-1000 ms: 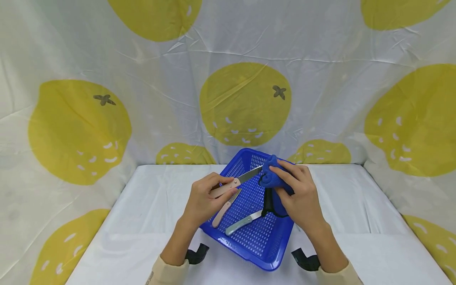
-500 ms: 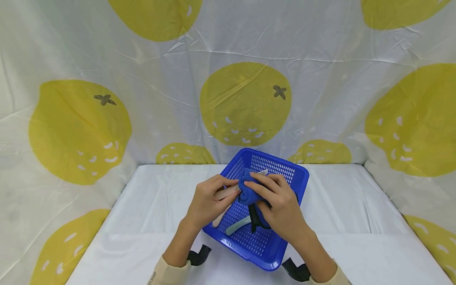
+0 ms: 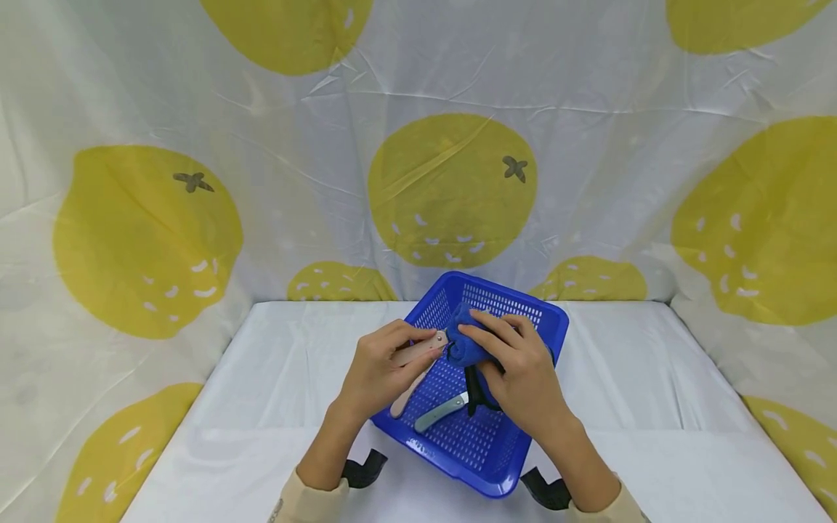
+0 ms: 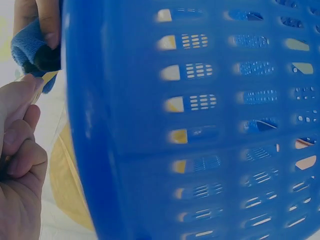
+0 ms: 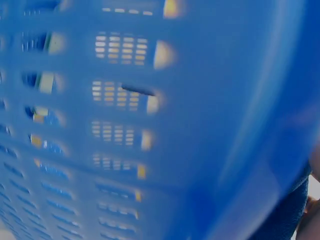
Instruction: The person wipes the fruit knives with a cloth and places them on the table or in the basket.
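Observation:
Over the basket, my left hand pinches the pale pink handle of a knife between thumb and fingers. My right hand grips a bunched blue cloth with black edging, folded over the blade right beside the handle; the blade is hidden in it. A black strip of the cloth hangs down. Below, in the blue plastic basket, lie a second pink-handled knife and a grey-green-handled knife. The left wrist view shows the left fingers next to the cloth.
The perforated basket wall fills most of the right wrist view. The basket stands at an angle on a white-covered table. Behind rises a white curtain printed with yellow lemons. Black curved pieces sit at both wrists.
My right hand brought the cloth left along the blade to the handle, covering it, then shifted slightly back right. The blade tip seen past the cloth is now hidden. The left hand barely moved.

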A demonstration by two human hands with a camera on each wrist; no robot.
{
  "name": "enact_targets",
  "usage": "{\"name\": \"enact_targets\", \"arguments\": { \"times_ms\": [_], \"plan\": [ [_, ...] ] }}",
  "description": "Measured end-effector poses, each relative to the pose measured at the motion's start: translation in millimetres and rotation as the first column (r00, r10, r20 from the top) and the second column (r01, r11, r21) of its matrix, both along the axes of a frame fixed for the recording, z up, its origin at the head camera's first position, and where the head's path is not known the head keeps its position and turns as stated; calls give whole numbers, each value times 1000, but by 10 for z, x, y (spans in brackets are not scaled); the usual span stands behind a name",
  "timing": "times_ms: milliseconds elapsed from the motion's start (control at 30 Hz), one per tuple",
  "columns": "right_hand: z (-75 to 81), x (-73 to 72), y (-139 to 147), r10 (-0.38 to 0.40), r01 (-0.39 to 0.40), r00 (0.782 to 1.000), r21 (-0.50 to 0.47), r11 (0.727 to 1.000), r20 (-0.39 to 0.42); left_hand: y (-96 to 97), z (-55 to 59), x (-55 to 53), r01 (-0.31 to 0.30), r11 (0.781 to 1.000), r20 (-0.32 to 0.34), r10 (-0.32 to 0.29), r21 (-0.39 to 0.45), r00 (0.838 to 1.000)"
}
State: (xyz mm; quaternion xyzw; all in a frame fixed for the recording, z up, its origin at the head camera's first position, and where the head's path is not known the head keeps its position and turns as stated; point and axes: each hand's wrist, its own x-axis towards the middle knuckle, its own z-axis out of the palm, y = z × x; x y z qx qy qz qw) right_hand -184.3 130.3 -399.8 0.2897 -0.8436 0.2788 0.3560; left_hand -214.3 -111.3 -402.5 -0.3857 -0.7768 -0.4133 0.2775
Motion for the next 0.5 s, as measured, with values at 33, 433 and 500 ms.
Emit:
{"name": "enact_targets", "arguments": {
  "times_ms": [33,433,500],
  "plan": [
    [3,-8,16,-6,6,1000,-6,1000,0,-1,1,-2,1,1000,-2,-1,4,1000],
    [44,-61,165,-70,70,998,-45,997,4,-26,13,-7,44,998,-9,-44,44,999],
    [38,-69,199,-84,84,996,-49,995,0,-31,12,-4,47,998,-6,-47,35,999]
  ]
}}
